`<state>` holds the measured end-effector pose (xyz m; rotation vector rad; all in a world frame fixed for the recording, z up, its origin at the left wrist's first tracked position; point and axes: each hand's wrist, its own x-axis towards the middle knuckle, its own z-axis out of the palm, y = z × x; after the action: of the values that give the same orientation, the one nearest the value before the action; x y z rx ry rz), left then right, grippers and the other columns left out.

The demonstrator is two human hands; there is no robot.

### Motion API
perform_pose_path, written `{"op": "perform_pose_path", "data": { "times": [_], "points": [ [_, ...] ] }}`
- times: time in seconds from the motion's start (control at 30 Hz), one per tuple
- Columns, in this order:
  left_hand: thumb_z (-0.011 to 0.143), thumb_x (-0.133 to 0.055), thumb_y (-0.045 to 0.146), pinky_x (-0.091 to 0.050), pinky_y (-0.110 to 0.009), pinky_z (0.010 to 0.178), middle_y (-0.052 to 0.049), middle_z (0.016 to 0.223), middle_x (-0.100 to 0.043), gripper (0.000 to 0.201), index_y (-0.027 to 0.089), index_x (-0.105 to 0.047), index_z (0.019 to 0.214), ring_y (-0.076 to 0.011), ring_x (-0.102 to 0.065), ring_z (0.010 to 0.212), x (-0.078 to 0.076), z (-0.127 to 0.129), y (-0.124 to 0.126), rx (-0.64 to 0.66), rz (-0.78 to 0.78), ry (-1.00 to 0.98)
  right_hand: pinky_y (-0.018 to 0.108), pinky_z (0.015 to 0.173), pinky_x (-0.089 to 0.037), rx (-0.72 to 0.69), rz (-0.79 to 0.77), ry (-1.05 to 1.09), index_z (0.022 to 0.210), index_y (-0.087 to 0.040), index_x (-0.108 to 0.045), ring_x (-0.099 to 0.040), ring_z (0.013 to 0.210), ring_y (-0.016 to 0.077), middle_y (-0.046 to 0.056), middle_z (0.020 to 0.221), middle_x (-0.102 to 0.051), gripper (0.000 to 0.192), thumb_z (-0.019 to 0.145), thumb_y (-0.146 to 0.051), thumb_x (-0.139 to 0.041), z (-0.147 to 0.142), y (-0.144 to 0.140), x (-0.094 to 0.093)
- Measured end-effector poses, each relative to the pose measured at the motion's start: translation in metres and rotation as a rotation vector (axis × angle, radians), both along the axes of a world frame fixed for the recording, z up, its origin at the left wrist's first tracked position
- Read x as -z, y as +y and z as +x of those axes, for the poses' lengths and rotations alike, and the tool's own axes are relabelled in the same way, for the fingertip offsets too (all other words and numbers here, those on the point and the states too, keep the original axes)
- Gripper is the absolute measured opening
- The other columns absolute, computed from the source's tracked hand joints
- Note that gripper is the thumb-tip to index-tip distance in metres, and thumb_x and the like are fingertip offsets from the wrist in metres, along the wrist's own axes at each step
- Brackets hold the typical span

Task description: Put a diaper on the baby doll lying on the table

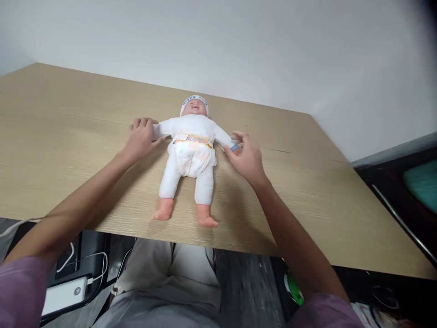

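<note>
Pale wood grain runs across the surface, and a doll lies on its back near the middle, head toward the wall, bare feet close to the near edge. It wears a white suit, a cap and a diaper fastened at the waist.

On the left, the left hand rests palm down over the end of the doll's arm, fingers loosely curled and lying together — it pins the sleeve to the surface rather than clasping it. In the middle, the doll's trunk lies straight, legs slightly apart. On the right, the right hand meets the doll's other arm; thumb and forefinger close in a narrow pinch around a small blue bit at the cuff, the other fingers curled loosely behind. What the blue bit is cannot be made out.

To handle this well, I judge both arms should be kept flat and level, with light pressure, so the soft body does not twist or slide toward the edge.
</note>
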<state>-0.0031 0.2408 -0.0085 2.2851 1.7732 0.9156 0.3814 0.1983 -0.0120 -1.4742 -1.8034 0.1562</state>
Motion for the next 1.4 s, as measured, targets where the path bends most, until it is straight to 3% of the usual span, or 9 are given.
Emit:
{"op": "perform_pose_path", "data": {
  "times": [0.23,0.4,0.5,0.6,0.77,0.93,1.03,1.2,1.4],
  "points": [
    [0.092,-0.074,0.044,-0.042,-0.056,0.111,-0.023,0.127,-0.075,0.05,0.013,-0.065,0.131,-0.0437,-0.064,0.121,0.002,0.03,0.048,-0.074,-0.155,0.128,0.059,0.111,-0.049,0.077,-0.162,-0.261,0.135,-0.013,-0.065,-0.065,0.126,0.0441,0.027,0.137,-0.073,0.04,0.098,-0.028,-0.062,-0.029,0.075,0.023],
    [0.084,-0.085,0.055,-0.05,-0.046,0.093,-0.016,0.106,-0.076,0.055,0.018,-0.066,0.121,-0.0405,-0.067,0.105,-0.023,0.035,0.003,-0.115,-0.164,-0.05,0.049,0.097,-0.054,0.082,-0.171,-0.178,0.121,-0.02,-0.072,-0.071,0.11,0.0388,0.019,0.123,-0.079,0.027,0.097,-0.027,-0.06,-0.031,0.051,0.001],
    [0.083,-0.087,0.059,-0.051,-0.044,0.089,-0.012,0.106,-0.075,0.06,0.023,-0.065,0.125,-0.0401,-0.068,0.106,-0.042,0.024,-0.079,-0.037,-0.127,-0.117,0.047,0.095,-0.056,-0.055,-0.137,-0.126,0.126,-0.023,-0.076,-0.072,0.111,0.0369,0.013,0.124,-0.082,0.034,0.097,-0.033,-0.061,-0.012,0.0,-0.027],
    [0.081,-0.088,0.062,-0.052,-0.046,0.076,-0.014,0.106,-0.077,0.067,0.028,-0.065,0.134,-0.0396,-0.07,0.093,-0.04,0.01,-0.196,0.049,-0.14,-0.081,0.049,0.098,-0.056,-0.245,-0.139,-0.095,0.134,-0.028,-0.078,-0.073,0.117,0.0372,0.01,0.13,-0.082,0.039,0.097,-0.036,-0.066,0.007,-0.079,-0.056],
    [0.079,-0.084,0.047,-0.062,-0.048,0.07,-0.01,0.101,-0.082,0.059,0.032,-0.067,0.133,-0.0367,-0.076,0.083,0.029,-0.009,-0.394,0.231,-0.34,-0.086,0.044,0.094,-0.056,-0.304,-0.229,-0.144,0.144,-0.044,-0.076,-0.075,0.112,0.0311,0.002,0.125,-0.082,0.058,0.095,-0.015,-0.065,0.008,-0.229,-0.064],
    [0.086,-0.076,0.041,-0.068,-0.041,0.074,-0.009,0.107,-0.085,0.05,0.028,-0.061,0.132,-0.0361,-0.085,0.091,0.098,-0.019,-0.509,0.061,-0.595,-0.079,0.04,0.102,-0.051,-0.454,-0.45,-0.184,0.153,-0.04,-0.071,-0.072,0.116,0.026,0.003,0.131,-0.079,0.074,0.091,0.001,-0.061,-0.03,-0.315,-0.016],
    [0.093,-0.066,0.041,-0.067,-0.039,0.073,-0.009,0.106,-0.086,0.051,0.026,-0.051,0.139,-0.0334,-0.085,0.088,0.113,-0.024,-0.532,-0.042,-0.659,-0.143,0.042,0.105,-0.052,-0.483,-0.539,-0.207,0.16,-0.038,-0.064,-0.07,0.12,0.0274,0.004,0.135,-0.077,0.076,0.094,-0.002,-0.061,-0.054,-0.319,0.025],
    [0.097,-0.058,0.044,-0.066,-0.042,0.077,-0.011,0.105,-0.085,0.058,0.019,-0.047,0.149,-0.0362,-0.085,0.092,0.119,-0.038,-0.524,0.006,-0.733,0.023,0.044,0.121,-0.05,-0.513,-0.582,-0.127,0.154,-0.027,-0.07,-0.066,0.136,0.0281,0.01,0.144,-0.073,0.058,0.098,-0.011,-0.067,-0.06,-0.301,0.083],
    [0.098,-0.071,0.057,-0.06,-0.057,0.102,-0.018,0.141,-0.078,0.064,0.021,-0.059,0.149,-0.0438,-0.077,0.124,0.083,-0.037,-0.51,0.082,-0.399,0.28,0.042,0.112,-0.055,-0.438,-0.627,0.179,0.125,-0.025,-0.08,-0.073,0.121,0.0253,0.007,0.125,-0.078,0.023,0.107,-0.038,-0.072,-0.024,-0.345,0.084]
  ]
}}
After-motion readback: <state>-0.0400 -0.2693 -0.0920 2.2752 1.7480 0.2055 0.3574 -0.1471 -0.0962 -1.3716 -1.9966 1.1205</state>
